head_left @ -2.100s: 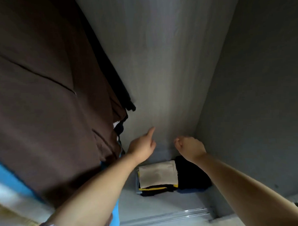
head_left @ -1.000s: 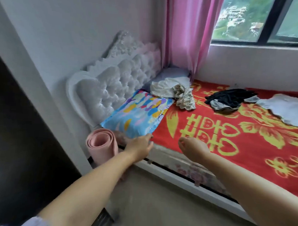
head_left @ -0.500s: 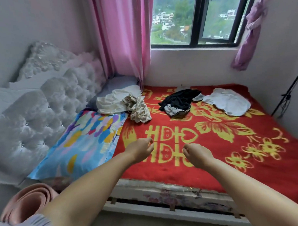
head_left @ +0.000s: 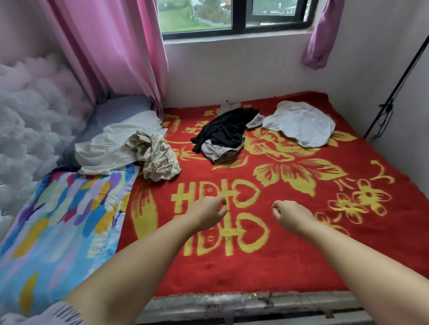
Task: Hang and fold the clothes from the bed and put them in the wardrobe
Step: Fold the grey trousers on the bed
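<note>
Reaching out over the red blanket (head_left: 297, 264), the left hand (head_left: 206, 215) and right hand (head_left: 292, 216) were loosely curled and held nothing. The clothes lay far back: cream shirt (head_left: 115, 144), black top (head_left: 228, 127), white one (head_left: 302, 125). Next, I think, came picking one up.

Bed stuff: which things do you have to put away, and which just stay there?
To put away: cream shirt, crumpled beige cloth, black top, grey shorts, white shirt.

Just staying: red blanket, colourful pillow, grey pillow, pink curtain.
</note>
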`<state>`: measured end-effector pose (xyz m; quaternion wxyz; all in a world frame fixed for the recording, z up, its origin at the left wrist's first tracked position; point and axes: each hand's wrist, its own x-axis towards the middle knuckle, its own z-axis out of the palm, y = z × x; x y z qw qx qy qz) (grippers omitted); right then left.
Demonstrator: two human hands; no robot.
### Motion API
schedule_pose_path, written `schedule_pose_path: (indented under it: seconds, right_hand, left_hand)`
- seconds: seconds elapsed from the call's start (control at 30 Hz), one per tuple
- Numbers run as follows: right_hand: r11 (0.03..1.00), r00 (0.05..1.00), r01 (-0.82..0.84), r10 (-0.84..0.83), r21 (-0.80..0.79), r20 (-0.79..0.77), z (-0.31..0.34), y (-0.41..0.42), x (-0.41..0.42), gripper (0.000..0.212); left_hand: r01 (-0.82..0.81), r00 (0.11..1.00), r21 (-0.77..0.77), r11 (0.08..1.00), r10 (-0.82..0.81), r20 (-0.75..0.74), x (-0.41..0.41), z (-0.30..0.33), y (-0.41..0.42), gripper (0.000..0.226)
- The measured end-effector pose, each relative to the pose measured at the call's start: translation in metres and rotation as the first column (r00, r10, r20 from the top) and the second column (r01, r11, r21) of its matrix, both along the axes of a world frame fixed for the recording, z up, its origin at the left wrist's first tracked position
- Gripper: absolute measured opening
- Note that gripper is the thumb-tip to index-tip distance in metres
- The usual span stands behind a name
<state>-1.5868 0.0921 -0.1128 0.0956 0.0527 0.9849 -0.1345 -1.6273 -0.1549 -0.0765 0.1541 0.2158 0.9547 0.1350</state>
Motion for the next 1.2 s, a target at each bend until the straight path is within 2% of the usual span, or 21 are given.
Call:
schedule_pose_path:
  seconds: [0.2,0.4,0.5,0.63,0.8,0.93,1.0,1.13,1.2]
  right_hand:
    - [0.997,0.992,-0.079,0.080,-0.010,0.097,-0.058,0.056,-0.109,0.031]
    - [0.988,0.967,-0.149,0.155,-0.047,0.202,-0.123,0.075,-0.207,0.030]
    - [0.984,0.961,-0.157,0.172,-0.083,0.217,-0.166,0.066,-0.251,0.030]
    - [0.982,0.977,-0.116,0.139,-0.146,0.159,-0.240,0.047,-0.305,0.034]
    - [0.983,0.996,0.000,0.017,-0.181,0.092,-0.326,0.022,-0.376,0.040]
    - [0.991,0.992,-0.123,0.123,-0.049,0.008,-0.382,0.021,-0.381,0.045]
    - [0.988,0.985,-0.155,0.155,-0.001,-0.069,-0.396,0.021,-0.376,0.046]
    - [0.997,0.976,-0.081,0.079,-0.004,-0.202,-0.403,0.020,-0.386,0.048]
    - [0.997,0.974,-0.073,0.071,-0.002,-0.214,-0.403,0.019,-0.389,0.045]
  left_hand:
    - [-0.178,0.977,0.003,0.984,0.176,0.124,-0.089,-0.060,0.055,0.030]
    - [-0.197,0.963,-0.025,0.980,0.198,0.183,-0.159,-0.125,0.087,0.032]
    - [-0.190,0.949,-0.049,0.981,0.196,0.246,-0.197,-0.170,0.090,0.031]
    - [-0.293,0.918,-0.033,0.956,0.290,0.271,-0.251,-0.246,0.085,0.030]
    - [-0.342,0.927,-0.035,0.939,0.343,0.148,-0.322,-0.321,0.073,0.039]
    - [-0.378,0.924,-0.057,0.924,0.380,0.049,-0.370,-0.363,0.068,0.050]
    - [-0.366,0.931,-0.106,0.925,0.364,-0.039,-0.395,-0.376,0.069,0.061]
    - [-0.325,0.923,-0.206,0.923,0.262,-0.283,-0.451,-0.389,0.079,0.084]
    - [-0.297,0.921,-0.210,0.931,0.222,-0.319,-0.486,-0.390,0.083,0.088]
